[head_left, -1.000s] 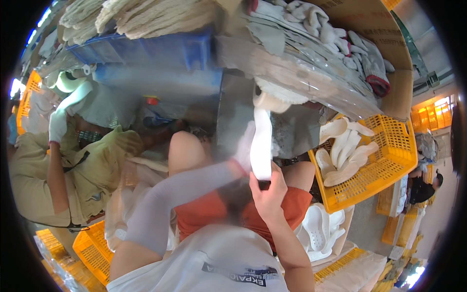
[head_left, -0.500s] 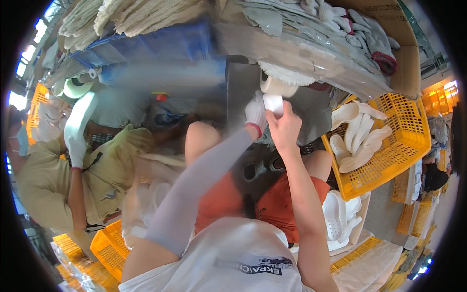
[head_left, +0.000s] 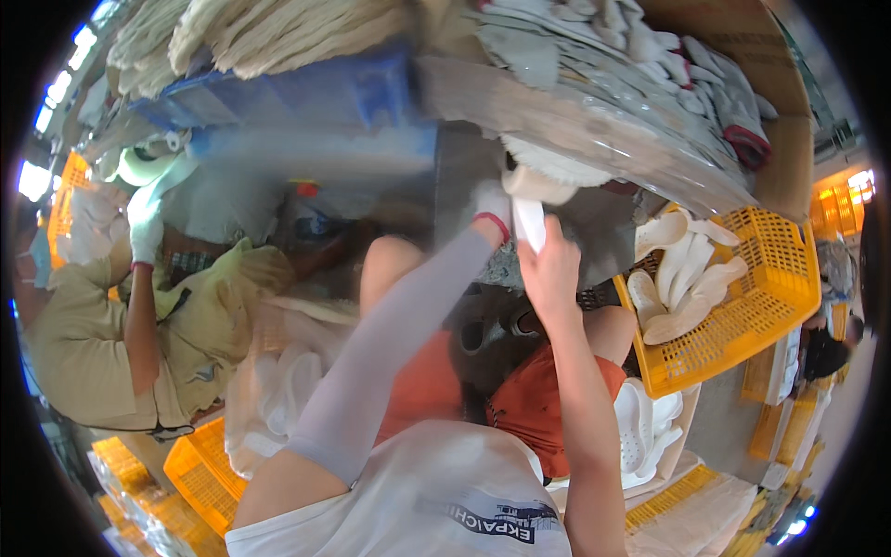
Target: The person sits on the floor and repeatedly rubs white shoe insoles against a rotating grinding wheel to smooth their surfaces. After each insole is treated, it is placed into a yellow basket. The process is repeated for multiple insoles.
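Observation:
A white shoe-shaped piece (head_left: 528, 221), seen nearly edge-on, is held up against a round cream-coloured wheel (head_left: 548, 187). My bare right hand (head_left: 552, 265) is closed round its near end. My left hand (head_left: 492, 204), in a white glove with a red cuff, is closed at its far left side; the gloved fingers are blurred and partly hidden. A fluffy white pad or disc (head_left: 557, 160) sits just behind the wheel. The far end of the piece, where it meets the wheel, is hard to make out.
On the right stands a yellow basket (head_left: 784, 278) with several white shoe-shaped pieces. White clogs with holes (head_left: 636, 432) lie below it. A co-worker's gloved hand (head_left: 146, 227) is at another wheel (head_left: 141, 167) on the left. Gloves (head_left: 594, 56) and a blue bin (head_left: 297, 93) are ahead.
The white piece has turned more upright and narrower to view, and both my hands have shifted slightly to the right and down. The co-worker's gloved hand has moved up toward their wheel.

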Demonstrator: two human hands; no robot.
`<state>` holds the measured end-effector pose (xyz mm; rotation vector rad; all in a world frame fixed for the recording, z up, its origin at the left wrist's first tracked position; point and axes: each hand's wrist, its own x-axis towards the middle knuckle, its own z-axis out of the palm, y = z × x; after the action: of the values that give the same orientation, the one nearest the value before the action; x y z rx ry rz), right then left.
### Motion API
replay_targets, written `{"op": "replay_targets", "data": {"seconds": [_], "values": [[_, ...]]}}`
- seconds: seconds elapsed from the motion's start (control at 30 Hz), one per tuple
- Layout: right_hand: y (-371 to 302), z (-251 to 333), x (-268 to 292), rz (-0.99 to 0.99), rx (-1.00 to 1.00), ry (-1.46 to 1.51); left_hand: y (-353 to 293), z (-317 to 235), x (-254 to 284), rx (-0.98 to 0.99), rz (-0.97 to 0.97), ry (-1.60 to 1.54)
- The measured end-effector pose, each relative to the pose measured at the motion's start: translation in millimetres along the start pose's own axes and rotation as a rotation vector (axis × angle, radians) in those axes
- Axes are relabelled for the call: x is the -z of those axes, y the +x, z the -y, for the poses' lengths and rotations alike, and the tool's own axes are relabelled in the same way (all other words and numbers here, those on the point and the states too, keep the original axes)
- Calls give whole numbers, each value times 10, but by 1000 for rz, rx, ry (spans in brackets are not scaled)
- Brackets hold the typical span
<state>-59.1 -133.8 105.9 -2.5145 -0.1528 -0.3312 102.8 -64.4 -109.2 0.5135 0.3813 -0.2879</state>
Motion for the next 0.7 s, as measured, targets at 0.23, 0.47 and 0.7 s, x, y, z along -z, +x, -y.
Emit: {"op": "replay_targets", "data": {"seconds": [0.23, 0.47, 0.7], "values": [[-749, -105, 175, -128, 144, 282, -1026, 29, -366, -469, 117, 762], [-33, -530, -555, -234, 19, 86, -531, -63, -157, 195, 90, 97], [153, -556, -667, -320, 62, 194, -309, 186, 49, -18, 196, 323]]}}
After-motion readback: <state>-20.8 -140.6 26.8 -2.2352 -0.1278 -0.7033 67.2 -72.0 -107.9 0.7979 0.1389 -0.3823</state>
